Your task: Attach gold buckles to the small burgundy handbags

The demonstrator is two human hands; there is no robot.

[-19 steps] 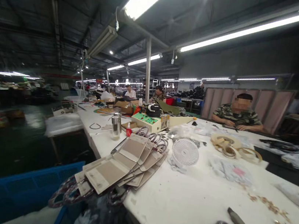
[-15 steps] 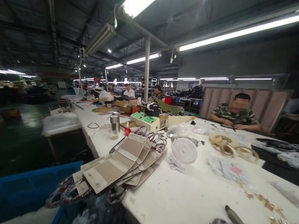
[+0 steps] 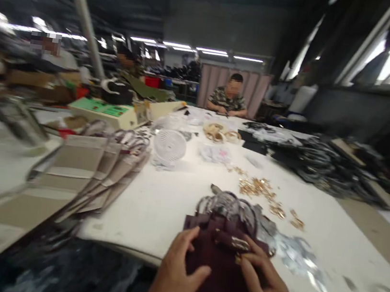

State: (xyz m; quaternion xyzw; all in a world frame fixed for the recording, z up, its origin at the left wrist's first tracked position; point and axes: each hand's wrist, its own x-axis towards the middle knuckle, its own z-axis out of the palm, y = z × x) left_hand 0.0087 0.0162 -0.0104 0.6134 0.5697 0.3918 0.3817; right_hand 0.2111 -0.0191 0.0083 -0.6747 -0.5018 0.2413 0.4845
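Observation:
A dark maroon handbag piece (image 3: 215, 284) lies at the table's near edge, with plastic-wrapped handles (image 3: 228, 206) at its far end. Across it runs a short maroon strap (image 3: 227, 240) bearing a gold-coloured buckle (image 3: 239, 243). My left hand (image 3: 179, 269) rests at the piece's left side, thumb spread from the fingers. My right hand (image 3: 266, 281) closes thumb and fingers around the strap's right end, beside a small gold fitting (image 3: 238, 259). Its fingertips partly cover the strap. Loose gold hardware (image 3: 258, 187) is scattered beyond the handles.
Beige panels with wrapped handles (image 3: 78, 173) are stacked on the left, overhanging the table edge. Behind them are a white fan (image 3: 169, 146) and a green-topped machine (image 3: 106, 109). Tape rolls (image 3: 215, 132) and black pieces (image 3: 310, 155) lie farther back. A co-worker (image 3: 229, 97) sits opposite.
The view has swung right and down. Both my hands now show on the maroon piece, which was only at the lower edge before. My right hand now has hold of the strap.

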